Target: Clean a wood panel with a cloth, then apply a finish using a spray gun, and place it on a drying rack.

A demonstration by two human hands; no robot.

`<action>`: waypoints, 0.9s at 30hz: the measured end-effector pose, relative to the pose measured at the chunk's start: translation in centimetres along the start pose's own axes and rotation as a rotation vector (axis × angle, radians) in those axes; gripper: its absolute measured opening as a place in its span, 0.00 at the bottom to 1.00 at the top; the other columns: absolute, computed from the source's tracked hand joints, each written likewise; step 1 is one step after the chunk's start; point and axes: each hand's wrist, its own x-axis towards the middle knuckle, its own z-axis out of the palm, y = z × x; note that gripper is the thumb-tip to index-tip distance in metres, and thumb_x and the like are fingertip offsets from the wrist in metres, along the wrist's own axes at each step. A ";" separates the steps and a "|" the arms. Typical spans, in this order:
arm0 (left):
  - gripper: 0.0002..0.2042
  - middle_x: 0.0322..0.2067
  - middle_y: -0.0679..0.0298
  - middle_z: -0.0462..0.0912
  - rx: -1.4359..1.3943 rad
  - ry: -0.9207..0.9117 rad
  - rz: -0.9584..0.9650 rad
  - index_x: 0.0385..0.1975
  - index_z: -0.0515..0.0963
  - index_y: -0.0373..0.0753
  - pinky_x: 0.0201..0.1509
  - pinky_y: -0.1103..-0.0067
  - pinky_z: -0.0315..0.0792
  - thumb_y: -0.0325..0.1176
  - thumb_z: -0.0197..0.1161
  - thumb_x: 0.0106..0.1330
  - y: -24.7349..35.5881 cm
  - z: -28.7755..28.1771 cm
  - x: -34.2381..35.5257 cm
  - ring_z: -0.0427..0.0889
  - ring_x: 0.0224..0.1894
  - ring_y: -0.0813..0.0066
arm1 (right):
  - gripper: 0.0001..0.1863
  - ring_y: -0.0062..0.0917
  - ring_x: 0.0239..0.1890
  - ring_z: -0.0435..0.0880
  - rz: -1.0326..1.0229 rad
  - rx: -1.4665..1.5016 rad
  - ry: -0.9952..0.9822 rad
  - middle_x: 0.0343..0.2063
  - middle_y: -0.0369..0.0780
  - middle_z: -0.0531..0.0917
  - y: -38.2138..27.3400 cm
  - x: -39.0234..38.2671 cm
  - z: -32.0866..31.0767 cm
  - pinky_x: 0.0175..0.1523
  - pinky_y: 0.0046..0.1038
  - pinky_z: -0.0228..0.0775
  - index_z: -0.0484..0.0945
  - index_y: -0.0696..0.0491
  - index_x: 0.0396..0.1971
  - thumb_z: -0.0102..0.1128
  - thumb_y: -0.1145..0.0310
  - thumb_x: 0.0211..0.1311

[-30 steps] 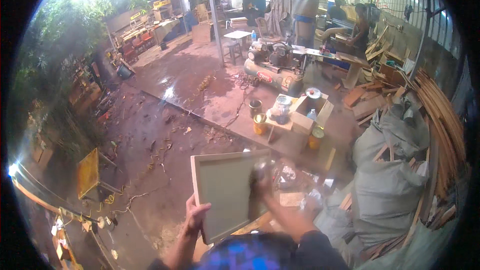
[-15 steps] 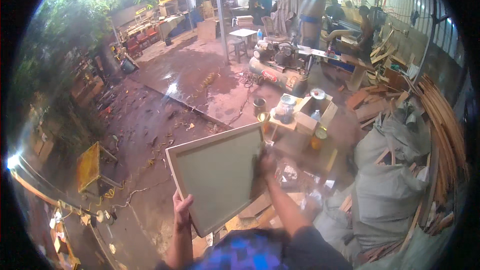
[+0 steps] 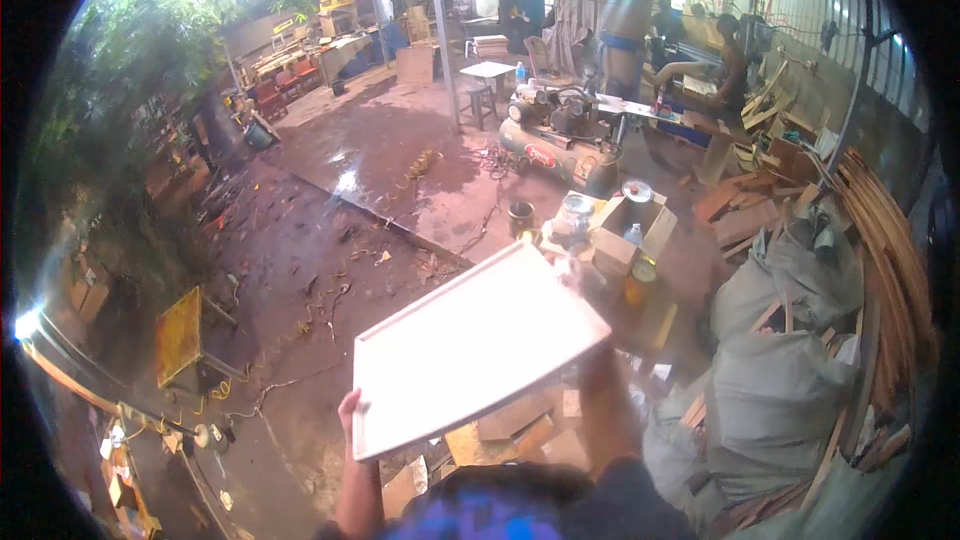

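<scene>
Both hands hold one white framed panel [image 3: 470,350] up in front of the chest, tilted, its far corner high and to the right, its near corner low and to the left.

Left hand [image 3: 352,420]: fingers wrapped over the panel's lower-left edge, clamped on the frame. Right hand [image 3: 592,358]: mostly behind the panel's right edge, blurred. It looks gripped on the frame, but I can't see the fingers clearly, so can't tell for sure.

The panel is in the air, clear of everything. It's above scrap wood offcuts [image 3: 510,430] on the floor, just short of the low bench [image 3: 655,315] carrying paint cans [image 3: 573,215], a cardboard box [image 3: 630,230] and a bottle [image 3: 632,236]. Grey sacks [image 3: 775,380] are stacked to the right with a lumber pile [image 3: 880,240] behind them. A compressor [image 3: 560,140] sits further out. Another person [image 3: 725,55] is working at the far bench, well apart.

Judgement on handling:
- Hold by the frame edges only, with palms off the white face. It looks freshly finished and would mark easily.
- Hands are on adjacent sides, not opposite ones, so the far corner is unsupported. Shifting the right hand further along would stop it twisting.
- The panel blocks the view of the cans and offcuts below. Check footing and keep the low corner above the can tops.
- Move it slowly and flat; a big face like this swings wide when turned.
</scene>
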 end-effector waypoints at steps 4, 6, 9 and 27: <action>0.27 0.46 0.51 0.82 0.164 0.206 0.158 0.55 0.72 0.30 0.51 0.63 0.77 0.44 0.59 0.60 0.1 -0.1 -1.5 0.83 0.43 0.55 | 0.32 0.16 0.39 0.82 0.761 0.290 -0.651 0.41 0.34 0.82 1.0 1.4 -3.8 0.46 0.22 0.75 0.77 0.57 0.53 0.60 0.43 0.64; 0.23 0.45 0.56 0.81 0.248 0.263 0.170 0.53 0.73 0.34 0.51 0.68 0.75 0.42 0.58 0.61 0.6 0.5 -1.9 0.81 0.44 0.60 | 0.24 0.23 0.40 0.81 0.633 0.462 -0.537 0.42 0.37 0.82 -0.7 0.9 -2.6 0.47 0.27 0.75 0.78 0.51 0.53 0.60 0.52 0.63; 0.22 0.46 0.56 0.80 0.240 0.278 0.203 0.54 0.73 0.34 0.52 0.67 0.74 0.44 0.56 0.66 -0.1 4.3 -2.0 0.79 0.46 0.60 | 0.17 0.33 0.46 0.79 -0.085 -0.263 -0.403 0.45 0.41 0.81 -6.8 -0.7 1.6 0.52 0.35 0.73 0.80 0.45 0.50 0.59 0.61 0.61; 0.24 0.50 0.58 0.77 0.631 0.049 0.205 0.59 0.68 0.34 0.55 0.69 0.73 0.43 0.57 0.69 -3.1 10.0 1.7 0.79 0.50 0.65 | 0.32 0.31 0.76 0.48 -0.415 -0.176 -0.623 0.73 0.35 0.57 -9.8 -6.4 20.7 0.76 0.47 0.35 0.62 0.43 0.70 0.50 0.58 0.64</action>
